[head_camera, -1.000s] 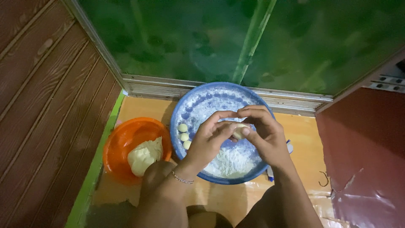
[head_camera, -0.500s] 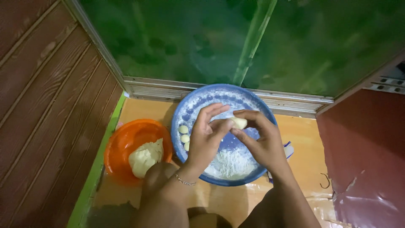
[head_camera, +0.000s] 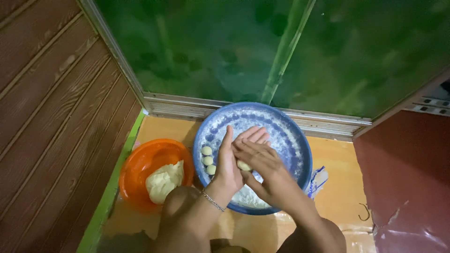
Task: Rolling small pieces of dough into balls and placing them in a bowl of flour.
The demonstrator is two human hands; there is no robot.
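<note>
Seen from the head camera, both bare hands meet over a round blue plastic tray (head_camera: 293,140) dusted white with flour, which sits on a yellow-orange mat (head_camera: 337,187) on the floor. Pressed between the palms is a small pale lump of dough (head_camera: 243,165), only its lower edge showing. The left hand (head_camera: 232,161), a thin bracelet at its wrist, lies underneath with fingers stretched flat and together, pointing away from the person; the right hand (head_camera: 262,164) lies across it, fingers also extended, palm down on the lump, so neither hand is clenched. Just left of the left hand, three small pale dough balls (head_camera: 207,159) sit in a column on the tray, close together. A heap of white flour (head_camera: 246,197) lies at the tray's near edge, below the wrists. Beside the tray, on the left, stands a round orange plastic bowl (head_camera: 140,164) holding a larger mass of pale dough (head_camera: 164,180).
</note>
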